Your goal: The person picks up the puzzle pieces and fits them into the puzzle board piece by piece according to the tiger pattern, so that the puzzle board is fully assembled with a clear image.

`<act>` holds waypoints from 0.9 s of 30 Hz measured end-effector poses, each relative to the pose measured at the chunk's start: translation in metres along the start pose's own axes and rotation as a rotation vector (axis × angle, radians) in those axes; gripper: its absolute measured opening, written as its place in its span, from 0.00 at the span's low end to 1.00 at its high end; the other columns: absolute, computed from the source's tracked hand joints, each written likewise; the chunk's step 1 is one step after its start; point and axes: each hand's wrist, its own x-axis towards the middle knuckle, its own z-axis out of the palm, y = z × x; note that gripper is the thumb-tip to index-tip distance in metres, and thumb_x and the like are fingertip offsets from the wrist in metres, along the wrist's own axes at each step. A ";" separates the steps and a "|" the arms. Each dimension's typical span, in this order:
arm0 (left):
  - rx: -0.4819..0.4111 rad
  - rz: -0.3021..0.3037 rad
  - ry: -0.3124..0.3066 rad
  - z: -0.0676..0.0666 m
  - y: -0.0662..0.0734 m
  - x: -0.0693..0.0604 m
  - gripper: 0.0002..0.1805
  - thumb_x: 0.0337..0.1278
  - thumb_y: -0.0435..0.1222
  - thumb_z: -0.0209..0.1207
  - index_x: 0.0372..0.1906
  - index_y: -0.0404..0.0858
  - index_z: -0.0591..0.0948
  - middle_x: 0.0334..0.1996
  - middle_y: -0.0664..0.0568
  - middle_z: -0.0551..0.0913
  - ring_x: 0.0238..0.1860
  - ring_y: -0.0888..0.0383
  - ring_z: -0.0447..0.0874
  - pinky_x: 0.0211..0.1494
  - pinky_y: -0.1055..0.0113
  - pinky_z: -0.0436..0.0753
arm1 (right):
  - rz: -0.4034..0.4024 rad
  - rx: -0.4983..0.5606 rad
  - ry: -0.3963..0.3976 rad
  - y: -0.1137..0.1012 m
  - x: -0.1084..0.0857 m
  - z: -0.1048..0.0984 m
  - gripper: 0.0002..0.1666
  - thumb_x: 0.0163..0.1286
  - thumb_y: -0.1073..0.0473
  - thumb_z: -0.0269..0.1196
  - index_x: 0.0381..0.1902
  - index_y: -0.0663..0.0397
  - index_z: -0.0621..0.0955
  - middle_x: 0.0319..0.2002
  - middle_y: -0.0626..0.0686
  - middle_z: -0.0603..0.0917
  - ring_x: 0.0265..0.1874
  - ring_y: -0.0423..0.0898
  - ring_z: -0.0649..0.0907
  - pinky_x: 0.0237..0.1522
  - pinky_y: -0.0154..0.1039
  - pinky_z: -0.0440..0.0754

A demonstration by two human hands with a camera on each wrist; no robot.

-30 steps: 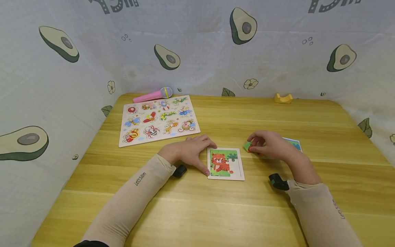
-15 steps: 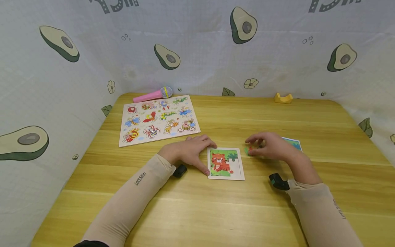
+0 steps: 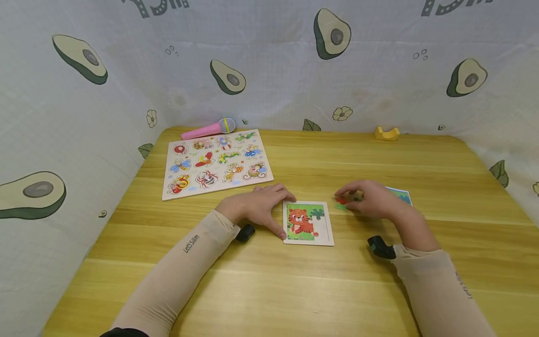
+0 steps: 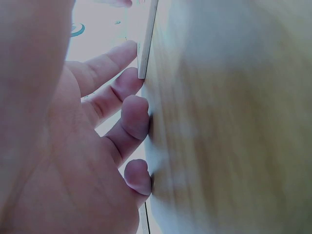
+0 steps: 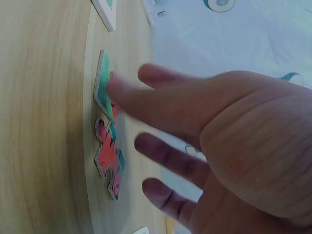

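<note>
In the head view a square puzzle tray [image 3: 330,238] with an orange tiger picture [image 3: 300,220] lies flat, its lower right part showing bare white. My left hand [image 3: 263,208] rests at the tray's left side, thumb at the near corner and index finger at the far one. To the right, my right hand [image 3: 370,201] is over a green-and-red puzzle piece [image 3: 342,203], thumb tip at it, fingers loosely spread. The right wrist view shows that green piece [image 5: 103,85] beside red-striped pieces [image 5: 107,153] on the table; the hand mostly covers these in the head view.
A knobbed insect puzzle board [image 3: 216,164] lies at the back left, a pink toy microphone [image 3: 209,129] behind it. A yellow block [image 3: 386,134] sits near the table's back edge. A blue-green picture card [image 3: 402,195] is partly behind my right hand.
The puzzle piece, earlier held tilted in my right fingers, now lies lower and turned, showing more red at its far side. My right fingers have loosened. My left hand and the tray stay put.
</note>
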 end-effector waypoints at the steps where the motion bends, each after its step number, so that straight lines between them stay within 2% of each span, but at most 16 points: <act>1: -0.002 -0.001 -0.001 0.000 0.000 0.000 0.51 0.42 0.64 0.73 0.71 0.49 0.68 0.63 0.59 0.66 0.66 0.63 0.60 0.64 0.51 0.61 | 0.005 -0.007 0.005 0.001 0.000 0.000 0.19 0.64 0.59 0.73 0.53 0.56 0.85 0.48 0.54 0.84 0.47 0.55 0.79 0.49 0.57 0.77; 5: -0.007 0.001 0.000 0.000 0.000 0.000 0.51 0.42 0.65 0.73 0.71 0.49 0.68 0.63 0.59 0.66 0.66 0.63 0.60 0.65 0.51 0.60 | 0.032 -0.005 -0.011 0.002 0.001 0.000 0.28 0.60 0.49 0.76 0.53 0.59 0.84 0.47 0.55 0.82 0.45 0.54 0.78 0.49 0.55 0.77; 12: 0.003 0.007 0.004 0.000 0.000 -0.001 0.50 0.42 0.63 0.73 0.71 0.49 0.68 0.64 0.59 0.67 0.66 0.63 0.61 0.64 0.53 0.61 | 0.044 0.003 -0.052 0.003 0.002 0.000 0.32 0.63 0.49 0.74 0.58 0.65 0.82 0.49 0.59 0.83 0.48 0.56 0.80 0.52 0.57 0.77; 19: 0.003 0.003 0.002 0.000 0.001 0.000 0.51 0.42 0.64 0.73 0.71 0.49 0.69 0.64 0.59 0.67 0.66 0.63 0.60 0.63 0.52 0.60 | 0.042 -0.001 -0.059 0.001 0.001 -0.001 0.26 0.64 0.51 0.73 0.54 0.63 0.84 0.48 0.56 0.84 0.47 0.55 0.81 0.52 0.57 0.77; 27: 0.001 0.006 0.004 0.000 0.001 -0.001 0.51 0.41 0.64 0.73 0.71 0.49 0.68 0.63 0.59 0.66 0.66 0.63 0.60 0.63 0.52 0.60 | 0.006 -0.011 -0.058 0.003 0.001 0.000 0.24 0.64 0.51 0.73 0.53 0.60 0.85 0.42 0.50 0.83 0.40 0.49 0.80 0.45 0.51 0.78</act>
